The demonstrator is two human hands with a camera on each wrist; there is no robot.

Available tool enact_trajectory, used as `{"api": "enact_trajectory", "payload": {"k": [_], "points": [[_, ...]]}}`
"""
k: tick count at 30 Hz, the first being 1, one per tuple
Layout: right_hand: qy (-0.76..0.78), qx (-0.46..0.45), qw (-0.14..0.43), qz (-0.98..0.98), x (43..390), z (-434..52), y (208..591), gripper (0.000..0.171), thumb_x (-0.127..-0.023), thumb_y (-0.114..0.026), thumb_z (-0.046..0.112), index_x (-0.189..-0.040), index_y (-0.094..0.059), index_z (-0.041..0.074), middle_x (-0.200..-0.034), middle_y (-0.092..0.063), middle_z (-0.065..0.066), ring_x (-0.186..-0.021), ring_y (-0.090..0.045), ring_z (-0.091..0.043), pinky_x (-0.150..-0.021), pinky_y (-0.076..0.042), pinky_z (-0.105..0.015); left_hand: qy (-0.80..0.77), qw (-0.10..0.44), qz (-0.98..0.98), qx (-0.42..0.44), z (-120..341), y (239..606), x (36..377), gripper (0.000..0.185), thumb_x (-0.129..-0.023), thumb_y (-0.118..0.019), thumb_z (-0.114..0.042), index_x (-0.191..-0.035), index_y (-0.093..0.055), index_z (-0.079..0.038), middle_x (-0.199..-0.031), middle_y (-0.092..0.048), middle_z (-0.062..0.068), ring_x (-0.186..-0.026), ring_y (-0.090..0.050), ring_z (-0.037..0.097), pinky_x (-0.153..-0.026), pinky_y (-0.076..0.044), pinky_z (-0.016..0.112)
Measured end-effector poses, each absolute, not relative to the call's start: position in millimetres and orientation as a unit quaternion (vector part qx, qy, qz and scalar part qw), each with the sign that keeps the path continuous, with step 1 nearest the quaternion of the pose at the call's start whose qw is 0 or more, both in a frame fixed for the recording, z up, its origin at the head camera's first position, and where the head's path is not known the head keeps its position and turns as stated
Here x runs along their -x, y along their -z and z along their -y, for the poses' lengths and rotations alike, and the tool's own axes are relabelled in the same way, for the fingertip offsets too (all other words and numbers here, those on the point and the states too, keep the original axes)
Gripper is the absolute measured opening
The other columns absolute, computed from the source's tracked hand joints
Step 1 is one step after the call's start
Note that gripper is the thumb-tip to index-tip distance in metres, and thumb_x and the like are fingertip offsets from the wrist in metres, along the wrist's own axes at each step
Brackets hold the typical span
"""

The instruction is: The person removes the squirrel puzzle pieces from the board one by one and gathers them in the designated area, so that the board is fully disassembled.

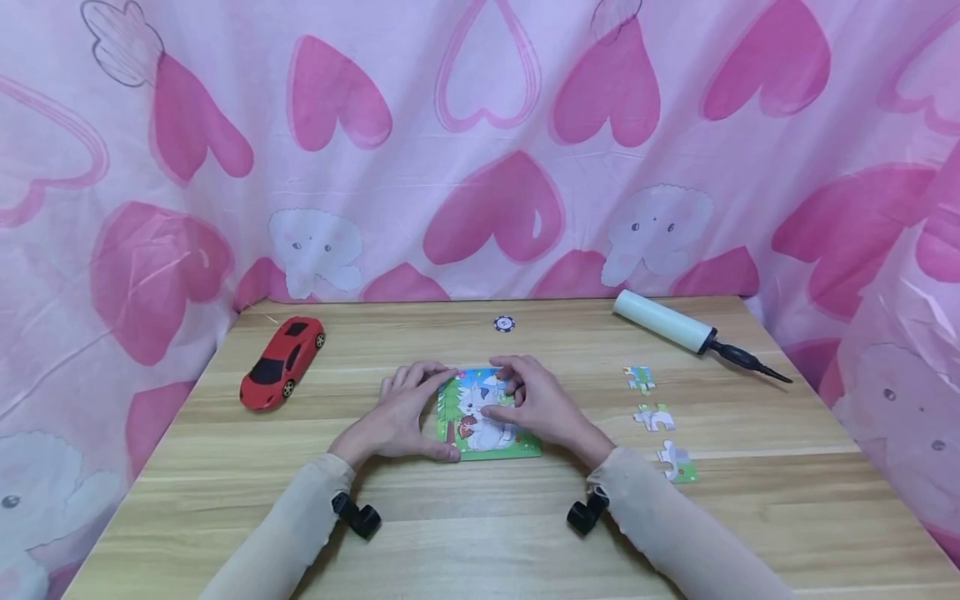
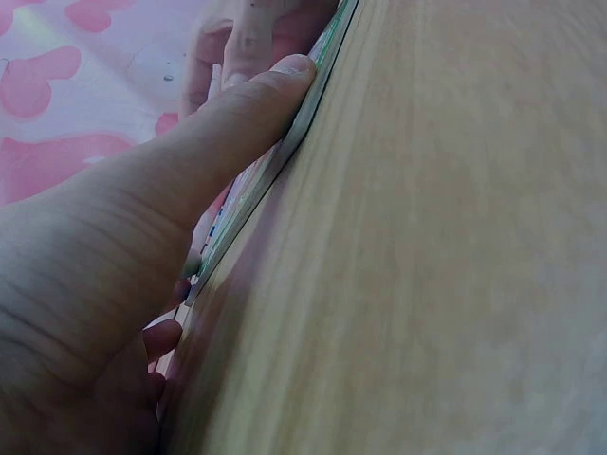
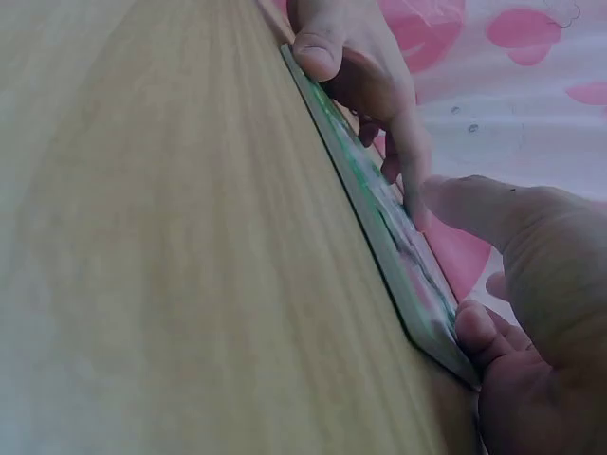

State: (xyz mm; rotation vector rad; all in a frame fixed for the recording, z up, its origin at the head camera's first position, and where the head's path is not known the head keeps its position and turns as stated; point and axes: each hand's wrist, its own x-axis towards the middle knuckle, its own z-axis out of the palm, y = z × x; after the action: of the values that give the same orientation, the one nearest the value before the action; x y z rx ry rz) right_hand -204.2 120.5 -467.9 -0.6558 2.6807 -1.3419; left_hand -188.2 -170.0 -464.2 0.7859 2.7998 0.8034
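Note:
A small puzzle board [image 1: 495, 437] with a white cartoon animal on green lies flat on the wooden table [image 1: 480, 533]. My left hand [image 1: 433, 413] holds its left side, with the thumb [image 2: 248, 112] against the near edge [image 2: 285, 161] and the fingers at the far edge. My right hand [image 1: 495, 387] is over the right half. Its thumb [image 3: 453, 199] presses on the picture [image 3: 379, 220] and its bent fingers reach the far edge. Whether a loose piece lies under those fingers is hidden. The left hand's thumb [image 3: 318, 52] also shows in the right wrist view.
Three loose puzzle pieces [image 1: 654, 417] lie in a column right of the board. A red toy car [image 1: 281, 362] sits at the left, a small round chip [image 1: 504, 323] at the back centre, and a white cylinder with a black handle [image 1: 675, 323] at the back right. Pink heart-print cloth surrounds the table.

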Motion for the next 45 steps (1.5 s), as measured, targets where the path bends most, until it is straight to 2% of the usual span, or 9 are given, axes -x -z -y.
{"api": "enact_trajectory", "payload": {"k": [16, 20, 27, 35, 45], "points": [[0.377, 0.216, 0.018, -0.9, 200.1, -115.8, 467.1, 0.065, -0.093, -0.094, 0.031, -0.148, -0.068, 0.009, -0.115, -0.06, -0.001, -0.097, -0.056, -0.014, -0.081, -0.053, -0.029, -0.267, 0.064, -0.926, -0.26, 170.2, 463.9, 188.8, 0.131, -0.07, -0.094, -0.077, -0.174, -0.039, -0.022, -0.172, -0.034, 0.005, -0.152, -0.033, 0.033, -0.119, -0.027, 0.06], [0.384, 0.207, 0.028, -0.9, 200.3, -114.3, 466.7, 0.065, -0.093, -0.094, 0.03, -0.15, -0.068, 0.011, -0.117, -0.058, -0.001, -0.098, -0.056, -0.014, -0.083, -0.053, -0.03, -0.267, 0.066, -0.926, -0.259, 170.0, 463.6, 189.2, 0.131, -0.069, -0.095, -0.077, -0.174, -0.039, -0.022, -0.172, -0.034, 0.005, -0.152, -0.033, 0.033, -0.119, -0.028, 0.059], [0.392, 0.204, 0.032, -0.897, 199.5, -111.9, 466.9, 0.077, -0.093, -0.094, 0.026, -0.16, -0.06, 0.012, -0.12, -0.054, -0.002, -0.099, -0.055, -0.015, -0.086, -0.054, -0.031, -0.267, 0.063, -0.926, -0.26, 170.6, 463.6, 188.9, 0.131, -0.07, -0.094, -0.078, -0.174, -0.039, -0.022, -0.172, -0.034, 0.005, -0.152, -0.033, 0.033, -0.119, -0.028, 0.06], [0.394, 0.202, 0.038, -0.896, 197.5, -112.3, 467.1, 0.072, -0.094, -0.093, 0.026, -0.158, -0.062, 0.017, -0.122, -0.057, 0.0, -0.099, -0.056, -0.012, -0.087, -0.054, -0.031, -0.263, 0.075, -0.927, -0.256, 170.8, 463.4, 188.6, 0.131, -0.07, -0.093, -0.08, -0.175, -0.037, -0.025, -0.173, -0.032, 0.004, -0.154, -0.031, 0.032, -0.121, -0.027, 0.058], [0.405, 0.206, 0.027, -0.89, 199.2, -112.8, 468.7, 0.067, -0.096, -0.091, 0.02, -0.157, -0.063, 0.013, -0.12, -0.058, -0.001, -0.1, -0.056, -0.015, -0.085, -0.054, -0.029, -0.262, 0.078, -0.927, -0.256, 170.1, 462.4, 189.6, 0.131, -0.071, -0.093, -0.079, -0.175, -0.037, -0.023, -0.173, -0.033, 0.005, -0.153, -0.031, 0.032, -0.121, -0.028, 0.058]]}}
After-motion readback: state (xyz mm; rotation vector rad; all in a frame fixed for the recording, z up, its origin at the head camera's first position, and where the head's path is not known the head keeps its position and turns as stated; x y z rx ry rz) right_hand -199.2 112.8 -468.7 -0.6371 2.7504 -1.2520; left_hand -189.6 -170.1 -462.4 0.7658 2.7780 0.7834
